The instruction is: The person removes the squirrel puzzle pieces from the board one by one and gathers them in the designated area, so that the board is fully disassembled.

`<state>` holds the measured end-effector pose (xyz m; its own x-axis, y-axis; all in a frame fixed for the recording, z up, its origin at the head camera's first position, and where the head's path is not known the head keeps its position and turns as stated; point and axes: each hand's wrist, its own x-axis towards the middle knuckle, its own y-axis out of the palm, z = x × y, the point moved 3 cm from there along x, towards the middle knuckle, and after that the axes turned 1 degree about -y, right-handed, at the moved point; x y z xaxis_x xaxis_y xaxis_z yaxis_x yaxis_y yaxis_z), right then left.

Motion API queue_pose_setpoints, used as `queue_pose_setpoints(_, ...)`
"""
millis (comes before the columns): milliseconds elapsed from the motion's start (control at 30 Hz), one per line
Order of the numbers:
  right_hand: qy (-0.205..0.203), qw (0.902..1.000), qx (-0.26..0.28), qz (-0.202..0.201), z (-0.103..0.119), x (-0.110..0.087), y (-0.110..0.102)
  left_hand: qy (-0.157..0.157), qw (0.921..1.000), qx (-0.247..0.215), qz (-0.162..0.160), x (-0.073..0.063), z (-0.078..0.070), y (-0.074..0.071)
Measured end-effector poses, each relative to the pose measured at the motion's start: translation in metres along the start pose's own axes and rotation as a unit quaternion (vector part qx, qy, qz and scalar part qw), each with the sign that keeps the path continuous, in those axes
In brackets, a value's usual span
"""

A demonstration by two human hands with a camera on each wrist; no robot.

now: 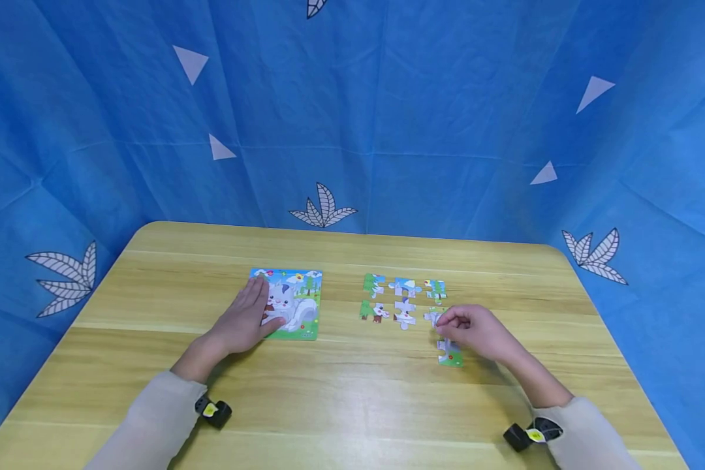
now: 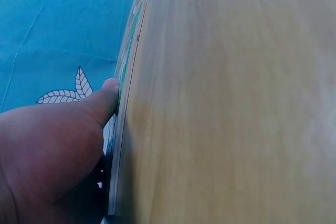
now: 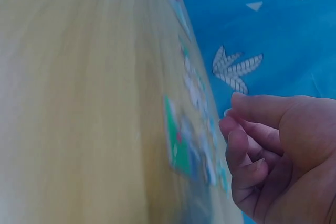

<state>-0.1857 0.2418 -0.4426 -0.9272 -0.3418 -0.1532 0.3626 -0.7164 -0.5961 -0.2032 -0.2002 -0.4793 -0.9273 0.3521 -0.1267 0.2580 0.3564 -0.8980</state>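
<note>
My left hand (image 1: 243, 323) lies flat on a square picture card (image 1: 305, 310) showing a grey squirrel, at the left of the table. In the left wrist view, the thumb (image 2: 109, 90) touches the card's surface. Over the loose jigsaw pieces at the right is my right hand (image 1: 472, 329), partly covering a grey piece (image 1: 430, 315). Its thumb and index tips are close together, the other fingers loosely bent; no piece shows between them in the right wrist view. Near that hand lies a green-and-grey piece (image 1: 451, 356).
Spaced in rows are more jigsaw pieces: a green one (image 1: 373, 284), a blue one (image 1: 407, 287), a tree piece (image 1: 436, 289), a brown-and-green one (image 1: 373, 311) and a grey one (image 1: 405, 314). A blue curtain (image 1: 352, 98) hangs behind the wooden table (image 1: 341, 405).
</note>
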Motion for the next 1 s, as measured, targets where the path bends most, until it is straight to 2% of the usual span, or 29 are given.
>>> queue_pose_setpoints(200,-0.051,0.9984,-0.001,0.023,0.026,0.018,0.018,0.010,0.9998,-0.015,-0.013,-0.005,-0.009,-0.009)
queue_pose_setpoints(567,-0.138,0.9891,-0.011,0.050,0.076,0.058,0.059,0.011,0.9997,-0.017,-0.012,-0.002,-0.004,-0.004)
queue_pose_setpoints(833,-0.122,0.9906,0.001,0.062,0.100,0.083,0.088,0.008,0.9999,-0.006,-0.006,-0.003,-0.005,-0.005)
queue_pose_setpoints(1000,-0.132,0.9894,0.010,0.060,0.112,0.095,0.108,0.007,0.9999,-0.006,-0.006,-0.004,-0.009,-0.009)
